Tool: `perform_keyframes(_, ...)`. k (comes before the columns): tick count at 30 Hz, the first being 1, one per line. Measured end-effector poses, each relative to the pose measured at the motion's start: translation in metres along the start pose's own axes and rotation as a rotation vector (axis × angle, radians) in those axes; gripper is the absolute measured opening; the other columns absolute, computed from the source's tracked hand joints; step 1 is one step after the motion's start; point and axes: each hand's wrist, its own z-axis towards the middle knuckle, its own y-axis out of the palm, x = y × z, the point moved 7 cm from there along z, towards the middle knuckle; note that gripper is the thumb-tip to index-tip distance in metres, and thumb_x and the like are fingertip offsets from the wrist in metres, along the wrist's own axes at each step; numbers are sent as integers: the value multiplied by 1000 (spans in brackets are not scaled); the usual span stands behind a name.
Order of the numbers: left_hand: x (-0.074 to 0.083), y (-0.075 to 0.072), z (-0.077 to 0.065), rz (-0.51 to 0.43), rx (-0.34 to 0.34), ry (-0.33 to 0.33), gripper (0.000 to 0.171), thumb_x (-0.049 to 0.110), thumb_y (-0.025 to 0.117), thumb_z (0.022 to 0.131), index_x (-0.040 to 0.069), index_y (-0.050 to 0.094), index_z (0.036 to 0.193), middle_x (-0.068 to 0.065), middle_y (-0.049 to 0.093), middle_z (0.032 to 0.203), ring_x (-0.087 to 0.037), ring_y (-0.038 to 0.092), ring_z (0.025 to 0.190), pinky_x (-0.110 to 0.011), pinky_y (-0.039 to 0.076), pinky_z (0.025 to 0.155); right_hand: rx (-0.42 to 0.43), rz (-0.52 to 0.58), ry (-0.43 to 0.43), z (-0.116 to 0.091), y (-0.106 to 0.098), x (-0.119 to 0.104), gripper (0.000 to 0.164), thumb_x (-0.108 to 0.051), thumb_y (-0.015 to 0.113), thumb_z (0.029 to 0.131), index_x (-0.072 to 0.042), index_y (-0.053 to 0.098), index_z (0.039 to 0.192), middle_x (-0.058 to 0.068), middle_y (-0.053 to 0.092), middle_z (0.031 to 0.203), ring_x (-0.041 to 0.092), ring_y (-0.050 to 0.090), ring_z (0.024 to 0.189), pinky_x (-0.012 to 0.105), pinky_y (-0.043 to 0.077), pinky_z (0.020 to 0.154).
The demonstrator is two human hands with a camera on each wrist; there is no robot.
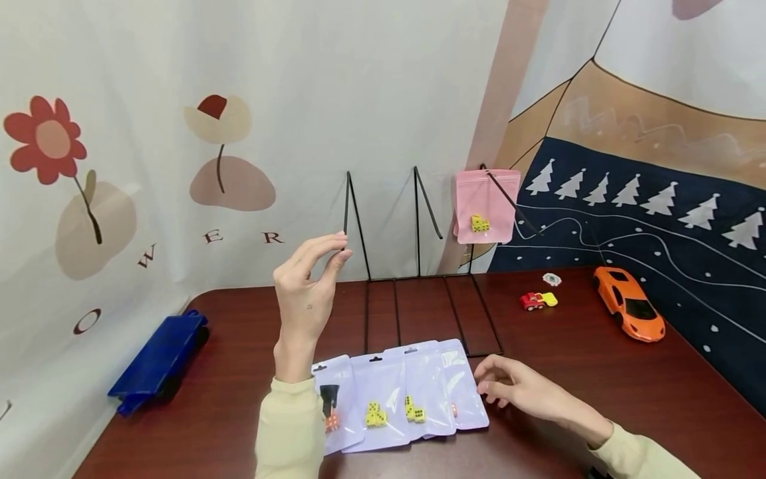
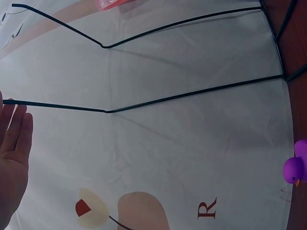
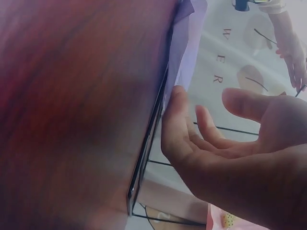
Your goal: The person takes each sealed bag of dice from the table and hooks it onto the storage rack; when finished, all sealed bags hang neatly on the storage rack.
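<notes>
My left hand is raised and pinches the front end of the leftmost hook of a black wire rack between thumb and fingers. No pouch hangs on that hook or the middle one. On the right hook hangs a pink pouch with yellow dice showing. Several lavender pouches lie overlapped in front of the rack, with yellow and orange dice visible inside. My right hand is low beside them, fingers loosely bent, fingertips right at the edge of the rightmost pouch.
A blue toy trailer stands at the left table edge. Toward the right are a small red and yellow toy car, a white chip-like disc and an orange toy car. A purple duck sits near the rack's base.
</notes>
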Motion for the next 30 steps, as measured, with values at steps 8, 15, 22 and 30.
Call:
perform_keyframes(8, -2, -3, -2, -1, 8, -9, 18, -8, 75, 74, -3, 72, 91, -10, 71, 95, -21, 67, 92, -30, 53, 81, -39, -40, 5, 2, 5, 3, 17, -9, 54, 96, 2, 54, 109, 13, 58, 90, 23, 56, 75, 30, 53, 60)
perform_keyframes(15, -2, -3, -1, -4, 10, -15, 18, -8, 75, 74, -3, 72, 91, -10, 71, 95, -22, 67, 92, -31, 53, 81, -90, -88, 36, 3, 7, 6, 18, -10, 53, 96, 2, 60, 108, 10, 58, 101, 23, 58, 77, 29, 54, 66)
perform_keyframes(22, -1, -1, 0, -15, 10, -16, 18, -8, 75, 74, -3, 72, 91, -11, 71, 95, -23, 67, 92, -32, 53, 82, -49, -86, 25, 1, 2, 4, 20, -4, 56, 92, 6, 64, 108, 12, 61, 105, 21, 59, 75, 28, 53, 65)
perform_keyframes(30, 1, 0, 2, -3, 6, -9, 18, -7, 75, 75, -2, 73, 92, -10, 71, 96, -21, 67, 92, -31, 53, 81, 90, -10, 45, 2, -8, 4, 19, -1, 64, 86, 8, 64, 102, 13, 63, 95, 18, 61, 79, 27, 56, 68)
